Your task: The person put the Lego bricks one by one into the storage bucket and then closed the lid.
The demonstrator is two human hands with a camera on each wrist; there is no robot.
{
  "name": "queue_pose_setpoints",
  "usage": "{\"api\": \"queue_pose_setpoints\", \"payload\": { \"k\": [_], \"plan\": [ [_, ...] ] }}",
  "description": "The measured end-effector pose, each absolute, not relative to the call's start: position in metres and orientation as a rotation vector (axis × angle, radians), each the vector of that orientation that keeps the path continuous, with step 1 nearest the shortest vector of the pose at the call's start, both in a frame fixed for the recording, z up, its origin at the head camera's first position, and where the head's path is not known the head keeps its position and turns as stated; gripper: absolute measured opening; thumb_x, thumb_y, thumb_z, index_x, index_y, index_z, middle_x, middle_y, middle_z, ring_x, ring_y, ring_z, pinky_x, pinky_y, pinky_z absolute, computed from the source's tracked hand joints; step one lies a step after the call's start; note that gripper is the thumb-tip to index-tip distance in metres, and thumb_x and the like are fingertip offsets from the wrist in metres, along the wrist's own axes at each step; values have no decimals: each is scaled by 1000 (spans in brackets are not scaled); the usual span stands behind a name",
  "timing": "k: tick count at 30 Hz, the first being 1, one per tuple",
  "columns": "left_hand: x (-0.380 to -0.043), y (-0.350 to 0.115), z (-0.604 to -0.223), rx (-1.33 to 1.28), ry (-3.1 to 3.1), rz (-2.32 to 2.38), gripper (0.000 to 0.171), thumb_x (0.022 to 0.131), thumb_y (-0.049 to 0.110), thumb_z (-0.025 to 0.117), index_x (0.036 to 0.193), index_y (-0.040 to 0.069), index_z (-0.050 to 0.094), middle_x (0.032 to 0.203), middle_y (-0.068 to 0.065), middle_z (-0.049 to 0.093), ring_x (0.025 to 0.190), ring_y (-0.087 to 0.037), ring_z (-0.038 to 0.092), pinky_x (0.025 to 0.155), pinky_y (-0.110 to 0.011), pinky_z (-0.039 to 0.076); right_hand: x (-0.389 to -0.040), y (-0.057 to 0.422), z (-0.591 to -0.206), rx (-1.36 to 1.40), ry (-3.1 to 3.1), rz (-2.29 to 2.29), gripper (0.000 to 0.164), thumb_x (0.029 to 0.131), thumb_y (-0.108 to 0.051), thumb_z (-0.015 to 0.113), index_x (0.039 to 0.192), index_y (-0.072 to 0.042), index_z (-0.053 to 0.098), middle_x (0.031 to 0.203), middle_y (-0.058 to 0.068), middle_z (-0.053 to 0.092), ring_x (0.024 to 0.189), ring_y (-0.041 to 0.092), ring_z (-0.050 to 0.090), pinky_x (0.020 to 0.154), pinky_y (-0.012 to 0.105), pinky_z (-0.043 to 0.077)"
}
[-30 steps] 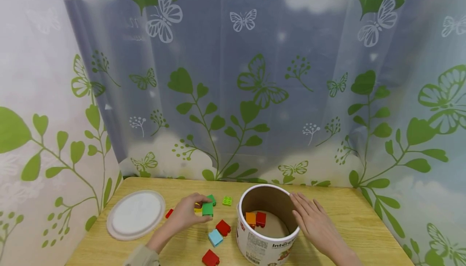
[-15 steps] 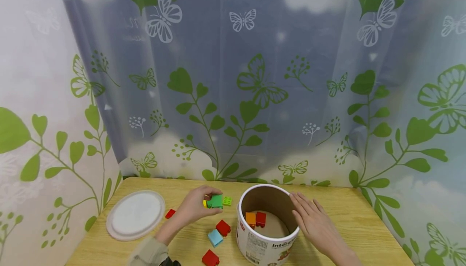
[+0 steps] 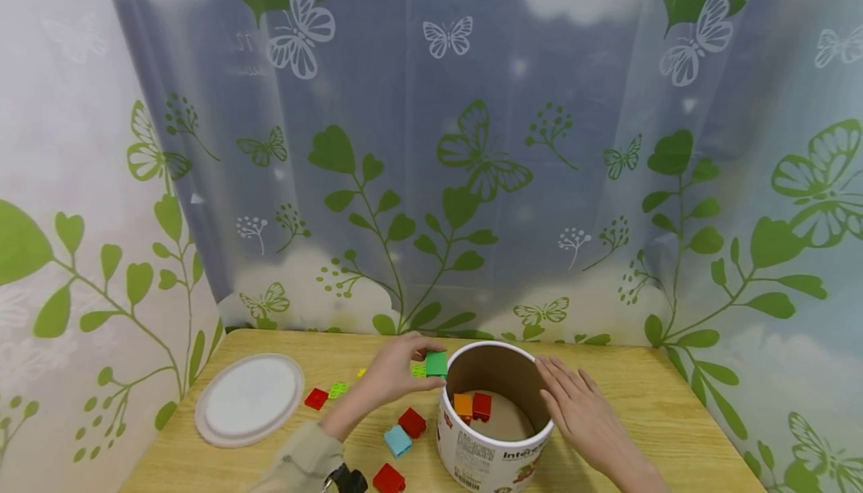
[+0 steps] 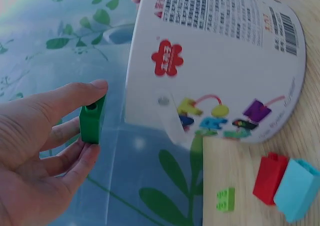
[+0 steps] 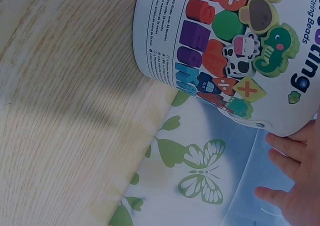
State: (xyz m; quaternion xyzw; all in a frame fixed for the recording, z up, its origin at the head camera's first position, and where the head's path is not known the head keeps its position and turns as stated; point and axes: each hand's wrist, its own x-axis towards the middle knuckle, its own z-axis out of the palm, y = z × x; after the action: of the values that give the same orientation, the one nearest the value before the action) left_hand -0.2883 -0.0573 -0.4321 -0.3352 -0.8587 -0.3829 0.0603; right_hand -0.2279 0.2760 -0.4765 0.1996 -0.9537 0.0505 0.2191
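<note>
My left hand (image 3: 398,370) pinches a green toy building block (image 3: 436,364) between thumb and fingers, right at the left rim of a white printed tub (image 3: 499,457). In the left wrist view, the green block (image 4: 91,122) is held above table height beside the tub's wall. My right hand (image 3: 585,412) rests on the tub's right rim with its fingers straight. From the right wrist camera, the fingertips of this hand (image 5: 300,178) lie along the tub's edge. Inside the tub sit an orange block (image 3: 463,405) and a red block (image 3: 482,407).
A round white lid (image 3: 249,401) lies at the table's left. Between it and the tub are red blocks (image 3: 316,398), (image 3: 412,423), (image 3: 389,478), a light blue block (image 3: 398,440), and light green blocks (image 3: 338,389), (image 4: 226,199). A patterned curtain (image 3: 431,178) hangs behind the table.
My left hand has carried the green block rightward from among the loose blocks to the tub's rim. A light green block that it covered now shows. The right hand stays put.
</note>
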Motion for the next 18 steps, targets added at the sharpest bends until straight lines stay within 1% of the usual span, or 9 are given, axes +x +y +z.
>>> {"api": "queue_pose_setpoints", "payload": {
  "k": [2, 5, 9, 14, 16, 18],
  "plan": [
    [-288, -51, -430, -1024, -2609, -1173, 47, 83, 20, 86, 123, 4, 70, 109, -6, 66, 99, -27, 65, 88, -42, 59, -228, 276, -477, 553, -2634, 135, 48, 102, -24, 58, 147, -6, 53, 148, 11, 55, 139, 30, 49, 114, 58, 36],
    [-287, -42, -428, -1030, -2638, -1179, 48, 84, 23, 85, 125, 5, 69, 109, -6, 64, 101, -29, 65, 89, -43, 59, -229, 277, -478, 554, -2629, 132, 48, 102, -24, 58, 147, -6, 53, 148, 10, 55, 139, 30, 49, 114, 58, 36],
    [-288, -30, -426, -1033, -2666, -1157, 48, 84, 25, 85, 126, 7, 69, 110, -4, 65, 102, -29, 66, 89, -39, 58, -229, 277, -478, 557, -2623, 129, 48, 102, -23, 58, 147, -6, 53, 148, 11, 55, 138, 30, 49, 114, 58, 36],
    [-290, -16, -427, -1059, -2659, -1131, 47, 84, 25, 85, 125, 9, 70, 110, -4, 66, 99, -27, 67, 86, -32, 58, -228, 275, -475, 565, -2627, 137, 48, 103, -24, 56, 148, -6, 52, 149, 10, 54, 139, 30, 49, 114, 57, 36],
    [-290, -11, -427, -1060, -2658, -1121, 45, 83, 26, 86, 123, 11, 71, 109, -3, 66, 96, -24, 66, 82, -27, 56, -227, 275, -474, 569, -2628, 144, 48, 103, -24, 56, 148, -7, 52, 149, 10, 54, 139, 30, 48, 114, 57, 36],
    [-291, -5, -429, -1057, -2663, -1118, 44, 83, 26, 86, 122, 13, 72, 108, -1, 66, 93, -20, 64, 80, -25, 55, -227, 275, -474, 569, -2626, 145, 48, 104, -25, 56, 148, -7, 52, 149, 10, 54, 139, 29, 48, 114, 57, 37]
  ]
}}
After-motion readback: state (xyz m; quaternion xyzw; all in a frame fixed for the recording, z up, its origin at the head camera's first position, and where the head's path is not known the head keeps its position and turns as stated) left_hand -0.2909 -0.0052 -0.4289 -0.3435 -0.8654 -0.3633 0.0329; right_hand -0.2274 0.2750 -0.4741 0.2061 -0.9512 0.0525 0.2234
